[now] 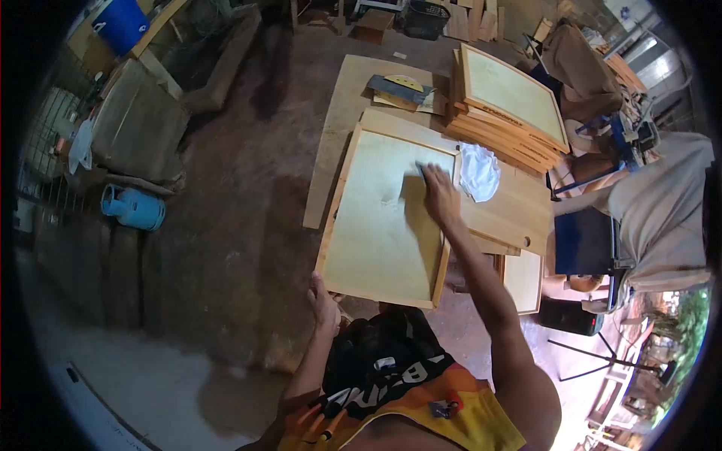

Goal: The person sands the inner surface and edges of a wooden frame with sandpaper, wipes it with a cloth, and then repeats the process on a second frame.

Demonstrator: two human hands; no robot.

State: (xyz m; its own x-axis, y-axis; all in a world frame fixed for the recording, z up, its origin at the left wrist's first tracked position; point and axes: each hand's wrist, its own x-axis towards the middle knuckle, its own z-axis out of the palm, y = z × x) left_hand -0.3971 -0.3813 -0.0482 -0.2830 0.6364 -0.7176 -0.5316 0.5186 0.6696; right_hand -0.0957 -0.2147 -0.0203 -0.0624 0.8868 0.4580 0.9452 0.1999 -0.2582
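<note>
Hands work on a framed wooden panel (380,218) that lies flat across a larger plywood sheet (338,128) on the workshop floor. The right hand (438,194) reaches out along a straight arm and lies palm down on the panel's pale inner face, near its far right corner. Its fingers are extended and close together, pressed flat onto something small and pale beneath them; whether that is a cloth or a sanding sheet cannot be told from this view. The left hand (325,302) sits at the panel's near left corner, fingers curled around the edge of the frame and the thumb up against it, so it grips the frame rather than resting on it.

Just beyond the right hand, touching the panel's right rail, a crumpled white rag (479,171) lies on a bare board. Farther back on the right, a stack of similar framed panels (508,109) stands well apart from the hands. A square tool with a yellow part (400,88) rests on the plywood behind the panel. A light blue gas cylinder (134,207) lies on its side on the dirt floor, far to the left. The person's patterned shorts (391,383) fill the lower edge of the view.
</note>
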